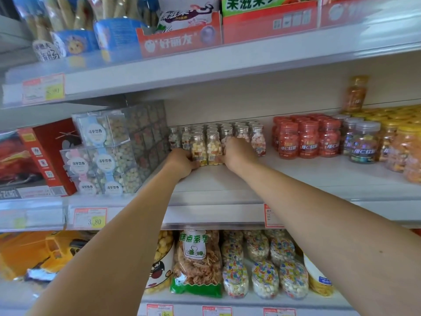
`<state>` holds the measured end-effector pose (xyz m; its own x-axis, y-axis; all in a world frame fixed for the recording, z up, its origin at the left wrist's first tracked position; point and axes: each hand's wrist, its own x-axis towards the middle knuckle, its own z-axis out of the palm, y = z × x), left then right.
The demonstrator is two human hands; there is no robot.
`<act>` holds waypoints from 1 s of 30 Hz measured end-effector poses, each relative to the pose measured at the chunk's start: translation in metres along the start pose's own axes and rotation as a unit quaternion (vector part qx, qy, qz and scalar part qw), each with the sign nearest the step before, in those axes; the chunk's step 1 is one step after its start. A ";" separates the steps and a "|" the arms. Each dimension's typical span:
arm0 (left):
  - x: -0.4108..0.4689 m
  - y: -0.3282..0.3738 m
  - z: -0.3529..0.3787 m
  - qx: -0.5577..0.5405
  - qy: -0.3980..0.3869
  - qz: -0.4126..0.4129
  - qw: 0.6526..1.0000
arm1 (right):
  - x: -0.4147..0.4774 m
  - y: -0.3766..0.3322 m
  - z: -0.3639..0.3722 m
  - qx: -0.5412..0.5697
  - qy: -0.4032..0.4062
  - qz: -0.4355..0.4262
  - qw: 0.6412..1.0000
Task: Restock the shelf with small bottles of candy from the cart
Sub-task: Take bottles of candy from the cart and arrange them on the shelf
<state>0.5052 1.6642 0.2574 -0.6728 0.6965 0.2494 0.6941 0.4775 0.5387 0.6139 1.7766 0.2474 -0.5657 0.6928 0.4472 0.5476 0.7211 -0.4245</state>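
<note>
Several small clear candy bottles with silver caps stand in rows on the white middle shelf (262, 179). At the front are two bottles with yellow and white candy (206, 148). My left hand (182, 161) grips the left one at its base. My right hand (238, 153) wraps round the right one and partly hides a pink-candy bottle (258, 142) behind it. Both arms reach up from below. The cart is out of view.
Clear stacked candy boxes (104, 153) and a red carton (45, 156) stand to the left. Red-capped jars (307, 139) and yellow jars (405, 147) stand to the right. Snack bags (198, 263) fill the shelf below; boxes sit on the shelf above.
</note>
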 end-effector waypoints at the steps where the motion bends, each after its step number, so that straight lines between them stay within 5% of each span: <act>1: 0.002 0.000 0.001 0.012 -0.001 0.003 1.000 | -0.001 0.000 0.000 -0.004 0.004 -0.002 1.000; 13: -0.042 0.025 -0.011 0.145 0.050 0.023 0.988 | -0.034 -0.003 -0.051 0.058 -0.075 -0.008 0.995; 18: -0.155 0.056 0.007 -0.098 0.159 0.204 0.961 | -0.104 0.015 -0.099 0.109 0.046 -0.093 0.989; 23: -0.248 0.056 0.072 -0.154 0.032 0.248 0.956 | -0.197 0.059 -0.125 0.043 0.043 -0.081 0.995; 30: -0.338 0.051 0.197 -0.112 -0.208 0.198 0.951 | -0.320 0.183 -0.108 0.013 -0.159 0.064 0.985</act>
<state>0.8183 1.5587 0.0424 -0.1778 0.9719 0.1542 0.7687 0.0393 0.6384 0.9619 1.6860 0.1121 -0.6590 0.7423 0.1215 0.6137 0.6240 -0.4837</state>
